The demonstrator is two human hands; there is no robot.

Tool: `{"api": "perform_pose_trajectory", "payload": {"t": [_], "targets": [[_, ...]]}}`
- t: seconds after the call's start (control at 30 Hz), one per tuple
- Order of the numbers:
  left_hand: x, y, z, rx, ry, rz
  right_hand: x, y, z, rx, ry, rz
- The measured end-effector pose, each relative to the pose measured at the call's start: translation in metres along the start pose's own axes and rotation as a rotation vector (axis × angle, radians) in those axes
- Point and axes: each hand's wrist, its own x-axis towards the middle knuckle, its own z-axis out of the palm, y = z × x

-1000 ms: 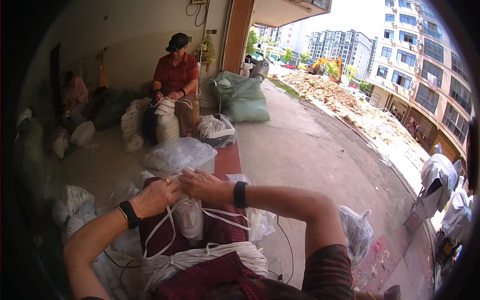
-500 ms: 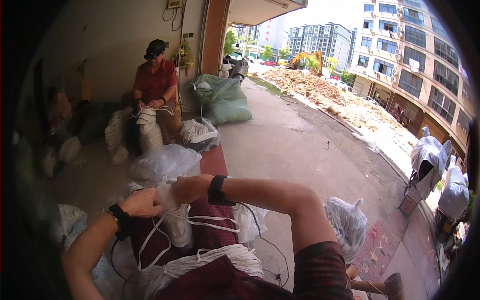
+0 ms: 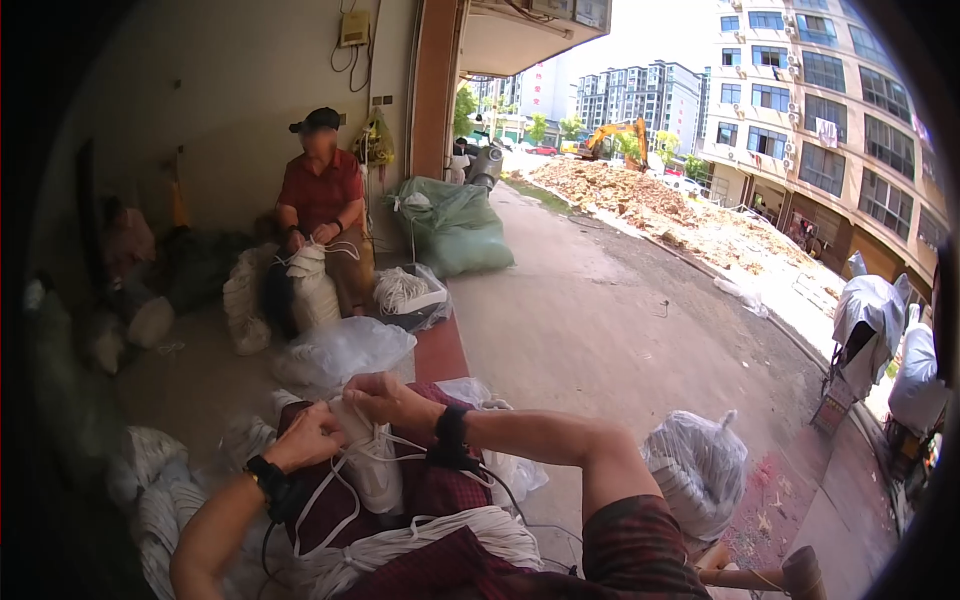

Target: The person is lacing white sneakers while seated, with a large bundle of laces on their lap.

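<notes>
A white lace-up shoe (image 3: 374,472) rests on my lap over dark red checked cloth, its toe toward me. My left hand (image 3: 306,440) is closed at the left side of its opening, gripping the shoe's edge. Above the shoe's far part, my right hand (image 3: 388,402) is bent over with finger and thumb pinched together; what lies between them is too small to tell. A loose white shoelace (image 3: 328,545) loops down from the shoe on the left, and more lace runs out to the right. Nearer me a thick bundle of white laces (image 3: 470,532) lies across my lap.
Stacked white shoes (image 3: 165,500) stand at my left. Ahead are a clear plastic bag (image 3: 350,345) and a seated person (image 3: 322,195) handling laces over a shoe stack. A green sack (image 3: 455,235) and a wrapped bundle (image 3: 695,470) sit farther right. A wooden bar (image 3: 740,577) is low right.
My right hand has drawn back toward me and lifted from over the shoe's far end, baring more of the shoe. My left hand stays beside it. The view has tilted up slightly.
</notes>
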Motion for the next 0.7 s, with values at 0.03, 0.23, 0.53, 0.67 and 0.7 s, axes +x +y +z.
{"api": "perform_pose_trajectory", "payload": {"t": [0.03,0.23,0.53,0.67,0.7], "targets": [[-0.002,0.006,-0.003,0.066,-0.001,0.020,-0.002,0.001,-0.001,-0.025,0.003,-0.014],[-0.020,0.095,-0.012,-0.260,0.074,0.094,-0.001,0.009,-0.008,-0.100,0.014,-0.092],[-0.027,0.077,-0.016,-0.531,0.229,-0.002,0.000,-0.009,-0.021,-0.258,-0.131,-0.073],[-0.030,0.066,-0.011,-0.518,0.346,-0.005,0.005,-0.038,-0.001,-0.007,-0.076,-0.042],[-0.034,0.067,-0.008,-0.521,0.345,-0.014,0.008,-0.049,0.001,0.055,-0.034,-0.097]]}}
